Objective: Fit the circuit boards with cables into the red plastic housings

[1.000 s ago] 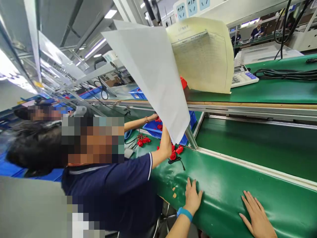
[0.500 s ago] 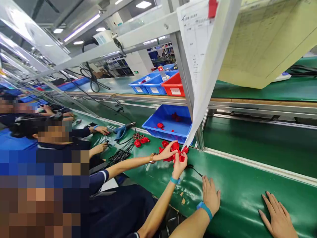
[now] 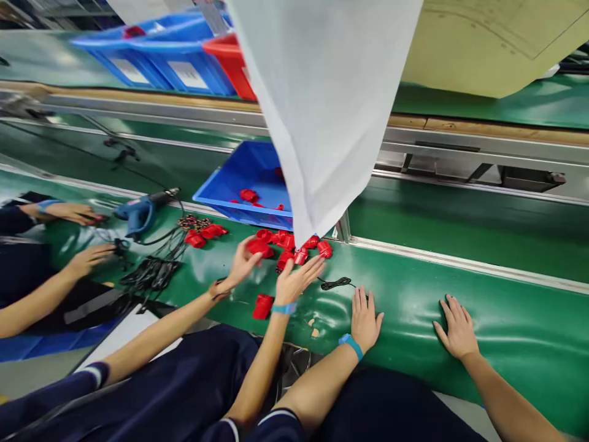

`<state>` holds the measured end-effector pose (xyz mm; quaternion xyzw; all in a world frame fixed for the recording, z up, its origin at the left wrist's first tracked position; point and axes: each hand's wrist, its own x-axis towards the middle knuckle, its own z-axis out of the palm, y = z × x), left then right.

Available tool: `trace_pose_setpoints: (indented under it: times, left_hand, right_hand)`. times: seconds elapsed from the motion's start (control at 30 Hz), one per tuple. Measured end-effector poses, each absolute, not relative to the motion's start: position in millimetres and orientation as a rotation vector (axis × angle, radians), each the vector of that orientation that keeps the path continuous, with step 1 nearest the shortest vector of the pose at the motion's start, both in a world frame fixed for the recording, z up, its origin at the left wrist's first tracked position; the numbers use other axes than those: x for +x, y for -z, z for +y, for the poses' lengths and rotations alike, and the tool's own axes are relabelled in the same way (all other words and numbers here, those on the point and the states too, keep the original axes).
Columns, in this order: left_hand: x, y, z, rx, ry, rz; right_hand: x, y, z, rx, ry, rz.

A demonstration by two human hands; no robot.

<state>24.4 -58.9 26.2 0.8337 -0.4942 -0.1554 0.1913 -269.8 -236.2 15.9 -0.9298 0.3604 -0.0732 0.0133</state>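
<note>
The rear of the blue bin [image 3: 225, 178] and the right side of the red bin [image 3: 227, 55] are covered by the hanging white sheet [image 3: 322, 110], whose top is cut off by the pic's edge. Print on the yellow sheet [image 3: 483, 43] is too small to be read, and the bin labels [image 3: 186, 72] are blurred. A co-worker's hands [image 3: 294, 279] and the red parts [image 3: 285, 240] beside them are blurred, so the no. of parts can't be counted. The palms of the left hand [image 3: 365, 316] and right hand [image 3: 455, 328] are hidden against the tabletop [image 3: 506, 307].

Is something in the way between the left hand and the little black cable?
Nothing visible. Only bare green mat lies between the left hand and the black cable.
</note>
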Motion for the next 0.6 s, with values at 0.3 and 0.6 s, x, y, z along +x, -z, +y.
trace_pose_setpoints:
  times: [0.3,0.6]
  left_hand:
    - [-51,-36,-84,2.126,0.603,-1.594]
    - [73,-64,-154,2.222,0.125,-1.545]
  right_hand:
    - [-264,-25,-233,-2.860,0.151,1.142]
    - [-266,-16,-236,-2.804,0.305,1.089]
